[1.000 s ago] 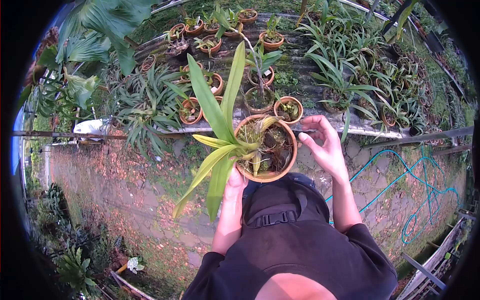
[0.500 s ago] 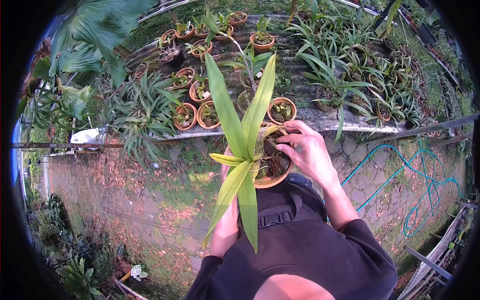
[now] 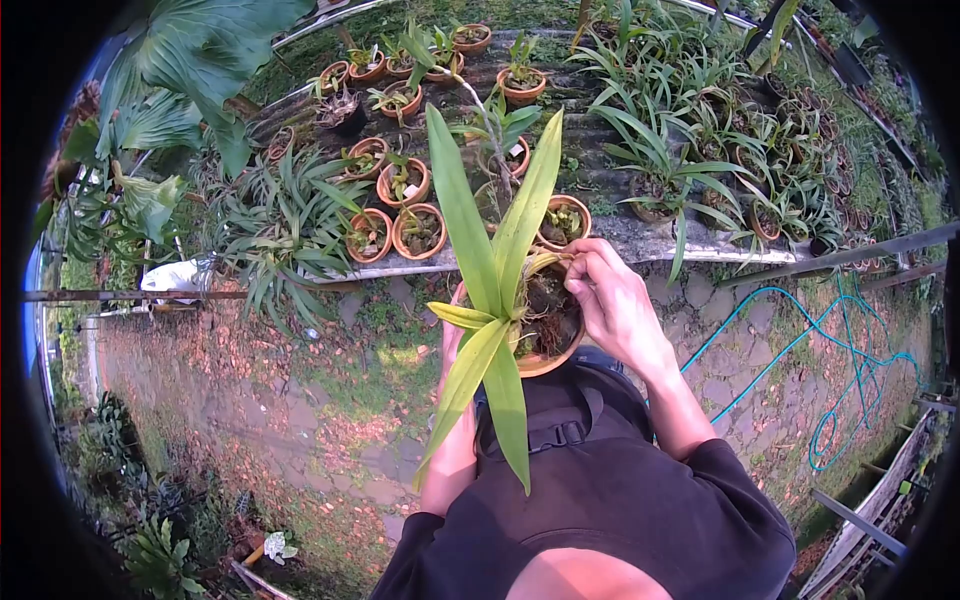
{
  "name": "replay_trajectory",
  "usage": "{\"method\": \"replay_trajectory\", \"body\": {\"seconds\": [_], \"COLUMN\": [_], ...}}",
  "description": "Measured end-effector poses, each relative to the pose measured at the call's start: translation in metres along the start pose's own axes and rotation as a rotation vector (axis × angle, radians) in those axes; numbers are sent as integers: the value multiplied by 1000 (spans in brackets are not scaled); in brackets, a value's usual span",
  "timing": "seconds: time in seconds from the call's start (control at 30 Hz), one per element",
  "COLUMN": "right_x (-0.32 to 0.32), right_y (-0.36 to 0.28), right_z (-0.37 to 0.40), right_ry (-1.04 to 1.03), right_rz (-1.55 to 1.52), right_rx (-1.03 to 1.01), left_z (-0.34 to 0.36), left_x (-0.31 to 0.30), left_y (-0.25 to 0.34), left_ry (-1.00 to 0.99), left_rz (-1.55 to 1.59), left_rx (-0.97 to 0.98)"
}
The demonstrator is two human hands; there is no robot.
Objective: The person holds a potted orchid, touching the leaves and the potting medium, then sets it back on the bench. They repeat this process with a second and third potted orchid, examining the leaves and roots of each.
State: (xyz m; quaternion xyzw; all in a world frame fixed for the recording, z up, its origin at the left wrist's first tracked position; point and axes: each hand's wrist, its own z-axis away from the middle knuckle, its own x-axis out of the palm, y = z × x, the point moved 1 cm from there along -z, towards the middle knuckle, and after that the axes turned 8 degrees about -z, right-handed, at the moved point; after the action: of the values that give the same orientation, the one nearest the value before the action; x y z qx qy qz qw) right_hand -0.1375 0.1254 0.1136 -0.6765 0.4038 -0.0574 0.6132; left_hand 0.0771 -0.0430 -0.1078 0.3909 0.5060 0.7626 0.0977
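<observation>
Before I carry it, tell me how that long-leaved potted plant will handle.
Probably lopsided: its long leaves spread past one side of the clay pot, so it may tip that way. The leaves look thin and would likely flex; the pot looks rigid, perhaps breakable if dropped.

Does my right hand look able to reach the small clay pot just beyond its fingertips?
Probably yes: nothing visible blocks the way from the right hand to the small clay pot, though depth is hard to judge.
</observation>
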Motion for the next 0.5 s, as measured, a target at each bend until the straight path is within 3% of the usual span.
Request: {"method": "replay_trajectory", "body": {"seconds": [0.2,0.27,0.4,0.5], "right_x": [-32,-42,-35,-21], "right_y": [13,17,13,22], "right_z": [17,23,21,17], "right_ry": [-39,-152,-60,-51], "right_rz": [268,361,150,-98], "right_rx": [28,99,62,138], "left_z": [3,12,-1,0], "left_x": [-16,59,0,1], "left_y": [-3,57,8,9], "left_ry": [29,-65,47,41], "left_rz": [9,-20,-25,-11], "left_rx": [35,-38,3,-8]}}
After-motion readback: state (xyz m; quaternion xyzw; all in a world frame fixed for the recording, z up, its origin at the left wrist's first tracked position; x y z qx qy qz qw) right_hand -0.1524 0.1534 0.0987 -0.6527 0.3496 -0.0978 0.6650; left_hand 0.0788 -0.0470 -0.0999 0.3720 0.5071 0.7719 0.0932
